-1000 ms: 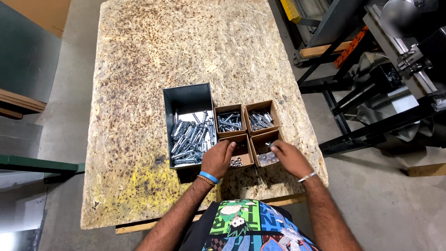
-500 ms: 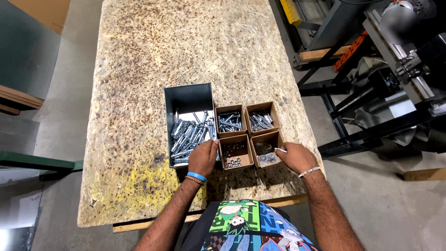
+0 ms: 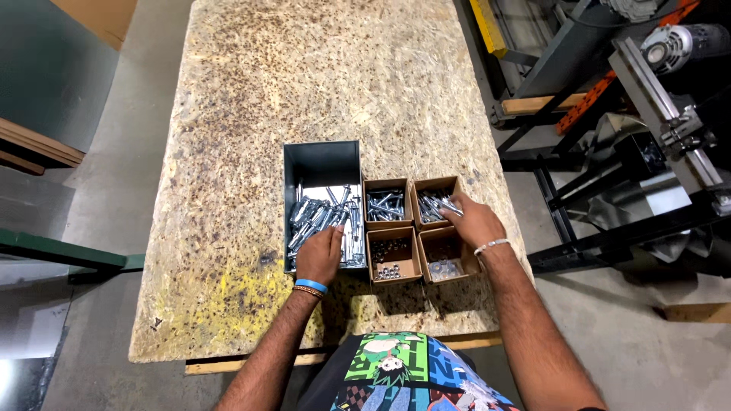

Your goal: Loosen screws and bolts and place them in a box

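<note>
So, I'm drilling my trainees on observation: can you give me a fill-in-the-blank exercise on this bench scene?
1. The left hand reaches into the metal ____ bin of bolts.
2. Beside that bin stand ____ small cardboard boxes.
3. The right hand is at the far-right box, which holds ____.
4. The left wrist wears a ____ band.

Missing words: grey; four; bolts; blue

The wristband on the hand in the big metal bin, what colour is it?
The wristband on the left hand is bright blue, with a thin orange-brown band beside it, seen in the head view.
</note>
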